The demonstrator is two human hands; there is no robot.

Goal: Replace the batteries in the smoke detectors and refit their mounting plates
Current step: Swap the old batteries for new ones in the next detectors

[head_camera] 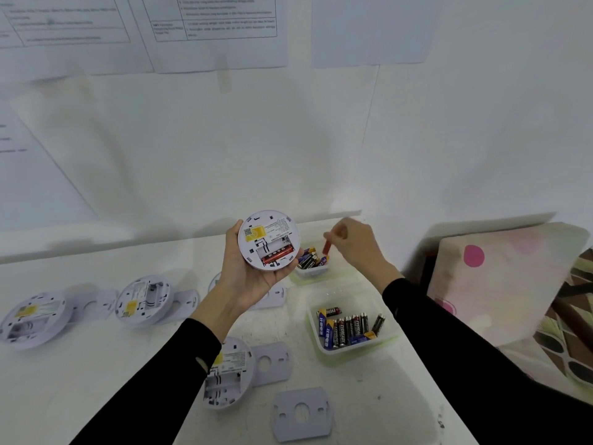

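My left hand [253,277] holds a round white smoke detector [269,239] up, back side facing me, with one red battery [278,254] lying in its open compartment. My right hand [356,240] pinches a second red battery [327,246] just above a small white tub [313,270] of mixed batteries at the back of the table. Nearer me stands a larger tub [349,346] with several black and blue batteries. Three more detectors lie open side up: far left [33,319], left of centre [143,300], and one [229,372] partly hidden under my left forearm.
Loose mounting plates lie on the white table: one [302,412] at the front, one [270,362] beside the near detector, others behind the left detectors [93,305]. A wall with taped papers stands close behind. A patterned cushion [500,284] leans at the right.
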